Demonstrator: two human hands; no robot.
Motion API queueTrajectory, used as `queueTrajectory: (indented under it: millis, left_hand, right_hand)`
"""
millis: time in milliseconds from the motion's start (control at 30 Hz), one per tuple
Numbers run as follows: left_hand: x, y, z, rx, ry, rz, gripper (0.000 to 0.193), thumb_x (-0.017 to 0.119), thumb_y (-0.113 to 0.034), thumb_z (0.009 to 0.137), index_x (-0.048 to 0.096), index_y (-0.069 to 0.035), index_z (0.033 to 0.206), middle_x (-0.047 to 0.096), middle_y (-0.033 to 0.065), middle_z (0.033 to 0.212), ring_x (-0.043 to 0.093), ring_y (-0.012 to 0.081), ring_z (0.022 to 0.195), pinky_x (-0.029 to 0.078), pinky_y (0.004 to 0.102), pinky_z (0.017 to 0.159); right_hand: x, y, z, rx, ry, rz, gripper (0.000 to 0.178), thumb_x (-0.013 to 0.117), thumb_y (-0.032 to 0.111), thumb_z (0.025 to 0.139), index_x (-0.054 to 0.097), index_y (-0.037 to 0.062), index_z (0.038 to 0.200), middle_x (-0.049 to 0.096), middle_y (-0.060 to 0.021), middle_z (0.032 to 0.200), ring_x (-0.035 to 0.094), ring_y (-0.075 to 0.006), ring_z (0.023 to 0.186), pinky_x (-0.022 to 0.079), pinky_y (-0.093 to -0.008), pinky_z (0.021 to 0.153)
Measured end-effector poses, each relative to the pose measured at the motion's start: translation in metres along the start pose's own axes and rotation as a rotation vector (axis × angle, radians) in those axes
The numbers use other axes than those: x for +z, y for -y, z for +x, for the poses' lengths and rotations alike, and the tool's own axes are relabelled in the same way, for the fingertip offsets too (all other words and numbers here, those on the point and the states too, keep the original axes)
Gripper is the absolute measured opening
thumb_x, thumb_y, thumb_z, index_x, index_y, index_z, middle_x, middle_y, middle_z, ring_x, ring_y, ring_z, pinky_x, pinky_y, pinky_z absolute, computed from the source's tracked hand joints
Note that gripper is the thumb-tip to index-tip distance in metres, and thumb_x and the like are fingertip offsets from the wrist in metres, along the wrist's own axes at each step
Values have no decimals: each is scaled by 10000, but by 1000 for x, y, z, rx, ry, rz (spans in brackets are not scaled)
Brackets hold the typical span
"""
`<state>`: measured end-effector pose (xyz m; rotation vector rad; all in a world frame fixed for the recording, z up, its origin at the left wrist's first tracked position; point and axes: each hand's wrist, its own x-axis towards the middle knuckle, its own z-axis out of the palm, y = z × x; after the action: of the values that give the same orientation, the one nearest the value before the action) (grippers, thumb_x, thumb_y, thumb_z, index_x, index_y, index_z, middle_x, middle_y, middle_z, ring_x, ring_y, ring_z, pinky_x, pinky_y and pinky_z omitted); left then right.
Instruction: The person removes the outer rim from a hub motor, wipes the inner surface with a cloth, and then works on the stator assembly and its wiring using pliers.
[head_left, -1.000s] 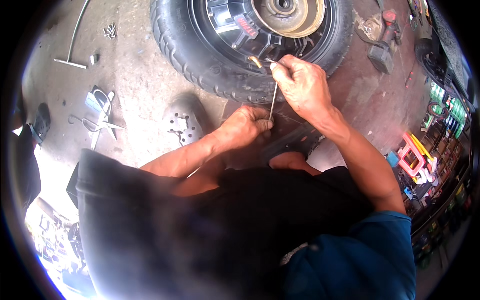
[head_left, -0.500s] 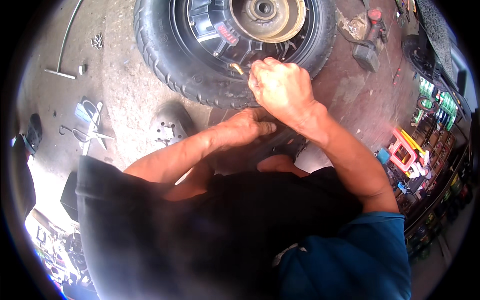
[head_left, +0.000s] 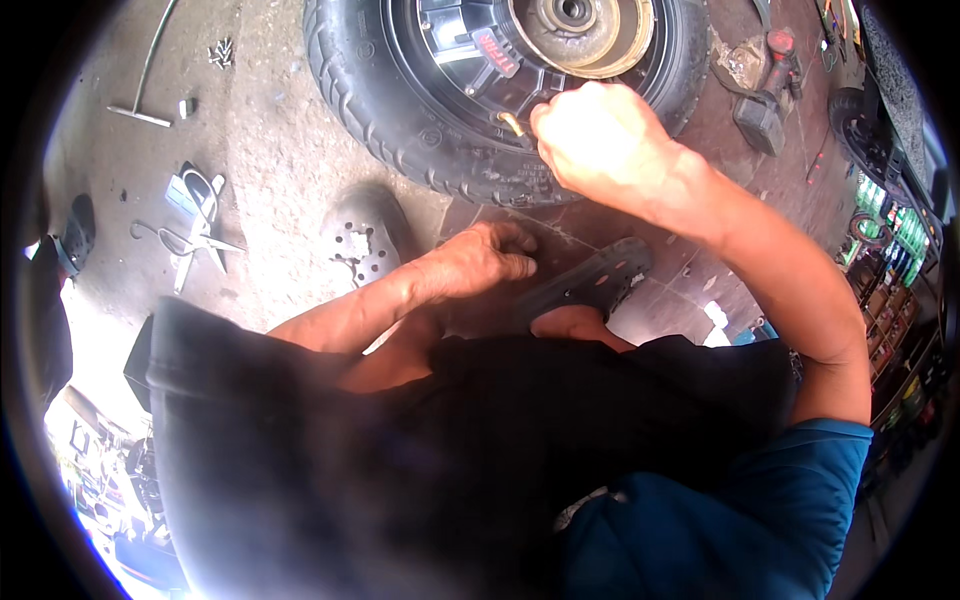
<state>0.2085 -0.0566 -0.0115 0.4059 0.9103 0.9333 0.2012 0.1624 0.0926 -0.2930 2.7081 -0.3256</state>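
A black tyre on a wheel (head_left: 420,130) lies on its side at the top, with a brass-coloured valve stem (head_left: 511,124) standing out near its inner rim. Just right of that stem is my right hand (head_left: 600,140), closed in a fist over the tyre's near side. Whatever it may grip is hidden by the fingers. My left hand (head_left: 485,258) hangs below the tyre's near edge, between my shoes, its fingers loosely bent and apart with nothing in them. The wheel's round metal hub (head_left: 573,12) faces up.
Scissors (head_left: 200,235) lie on the floor at left, near a T-handled rod (head_left: 140,118) and several small bolts (head_left: 221,53). A cordless power tool (head_left: 770,95) lies right of the tyre. My grey clogs (head_left: 365,240) stand close to the wheel. Stocked shelves (head_left: 890,320) line the right side.
My right hand stays in a fist beside the valve stem while its forearm swings out to the right. My left hand has come away from the tyre's near edge. The whole view has shifted slightly.
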Motion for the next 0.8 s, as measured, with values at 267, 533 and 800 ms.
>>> queueTrajectory:
  millis: [267,533,800]
  left_hand:
    - [-2,-11,3,113,13,59,441,640,-228,896,570,12,1260,658,170,1126,615,262,1066,472,340,934]
    - [19,-32,15,15,62,-382,416,555,-246,966,523,-18,1312,649,121,1031,613,186,942,501,335,806]
    - [20,-42,15,-153,-1,-439,245,519,-231,987,626,-23,1061,646,67,828,610,146,719,499,287,643]
  right_hand:
    - [-4,11,1,418,186,175,215,586,170,801,684,2,707,656,-201,678,674,-360,657,547,-439,630]
    - [-2,14,-4,681,93,598,306,565,245,893,649,-45,842,611,-280,759,627,-438,782,483,-473,700]
    - [21,5,-21,802,66,1138,352,559,282,928,641,-52,1000,681,-174,870,654,-258,817,489,-390,739]
